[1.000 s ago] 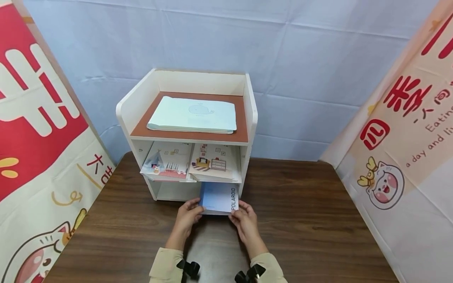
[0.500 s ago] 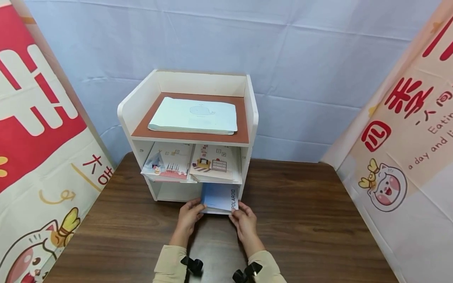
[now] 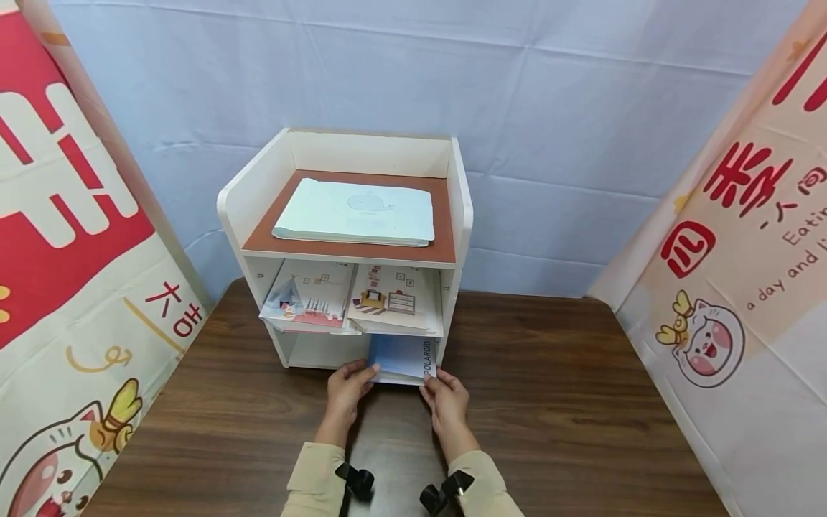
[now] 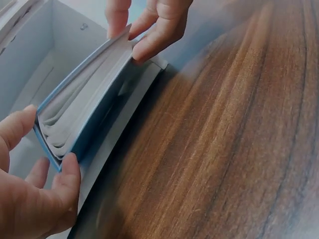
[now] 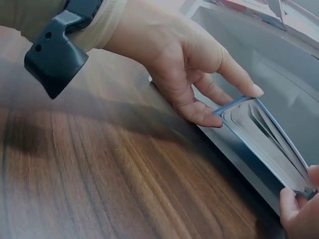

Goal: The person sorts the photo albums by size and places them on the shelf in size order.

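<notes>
Both hands grip a blue photo album (image 3: 400, 352) lettered POLAROID, at the right side of the shelf's lowest compartment. Its far part lies inside, and its near edge is at the shelf front. My left hand (image 3: 347, 391) pinches the near left corner, by the blue spine, thumb on the cover and fingers beneath. At the near right corner my right hand (image 3: 446, 406) pinches the cover edges. In the left wrist view, the album's white pages (image 4: 89, 94) face the camera, slightly fanned between the covers. The right wrist view shows the near edge tilted above the compartment floor.
A white three-level desk shelf (image 3: 460, 208) stands on the brown wooden table (image 3: 549, 402). On top lies a pale notebook (image 3: 355, 208) with a whale drawing. The middle level holds illustrated booklets (image 3: 310, 294) side by side. Printed banners (image 3: 711, 287) flank the table.
The album has slid slightly deeper into the lowest compartment, with both hands following it forward. Its near edge shows less beyond the shelf than before.
</notes>
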The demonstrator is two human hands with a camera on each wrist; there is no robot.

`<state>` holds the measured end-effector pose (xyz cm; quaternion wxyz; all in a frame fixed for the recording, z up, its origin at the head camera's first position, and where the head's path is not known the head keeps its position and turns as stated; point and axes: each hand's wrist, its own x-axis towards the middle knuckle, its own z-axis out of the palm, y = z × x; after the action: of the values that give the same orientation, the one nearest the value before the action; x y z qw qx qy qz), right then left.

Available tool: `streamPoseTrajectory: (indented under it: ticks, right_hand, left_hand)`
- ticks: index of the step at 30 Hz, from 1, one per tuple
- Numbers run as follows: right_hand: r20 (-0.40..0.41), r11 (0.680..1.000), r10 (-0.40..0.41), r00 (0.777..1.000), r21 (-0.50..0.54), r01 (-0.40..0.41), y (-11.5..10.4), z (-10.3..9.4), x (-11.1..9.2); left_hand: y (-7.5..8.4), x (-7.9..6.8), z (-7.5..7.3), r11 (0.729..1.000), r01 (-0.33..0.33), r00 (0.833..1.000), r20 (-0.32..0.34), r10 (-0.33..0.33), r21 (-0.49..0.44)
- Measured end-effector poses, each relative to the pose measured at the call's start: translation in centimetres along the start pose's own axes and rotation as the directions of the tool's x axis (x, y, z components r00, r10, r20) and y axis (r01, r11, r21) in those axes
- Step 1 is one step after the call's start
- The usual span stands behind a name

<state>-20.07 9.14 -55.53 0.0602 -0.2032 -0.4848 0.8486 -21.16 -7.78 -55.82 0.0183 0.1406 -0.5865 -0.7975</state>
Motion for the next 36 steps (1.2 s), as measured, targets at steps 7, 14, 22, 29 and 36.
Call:
streamPoseTrajectory:
  ticks: [7, 14, 22, 29, 36]
  right_hand:
    - [-0.081, 1.000, -0.018, 0.997, -0.020, 0.017, 0.3, 0.0, 0.6]
    - [-0.090, 1.000, -0.007, 0.996, -0.020, 0.005, 0.4, -0.5, 1.2]
    - [-0.083, 1.000, 0.003, 0.997, -0.026, -0.006, 0.5, -0.5, 1.3]
    - [-0.059, 0.998, 0.020, 0.998, -0.052, -0.024, 0.3, -0.8, 0.5]
    - [-0.046, 0.995, 0.020, 0.999, -0.098, -0.024, -0.5, -1.9, -1.6]
  left_hand:
    - [-1.2, 0.6, 0.6, 0.995, -0.060, 0.993, -0.101, 0.069, 0.083]
    - [-1.5, 1.0, 0.6, 0.988, -0.091, 0.983, -0.148, 0.109, 0.124]
    - [-1.5, 1.3, 0.5, 0.983, -0.088, 0.980, -0.162, 0.115, 0.162]
    - [-1.2, 0.2, 0.3, 0.969, -0.066, 0.985, -0.142, 0.102, 0.239]
    - [-0.3, -2.9, -0.2, 0.926, -0.116, 0.983, -0.095, 0.160, 0.360]
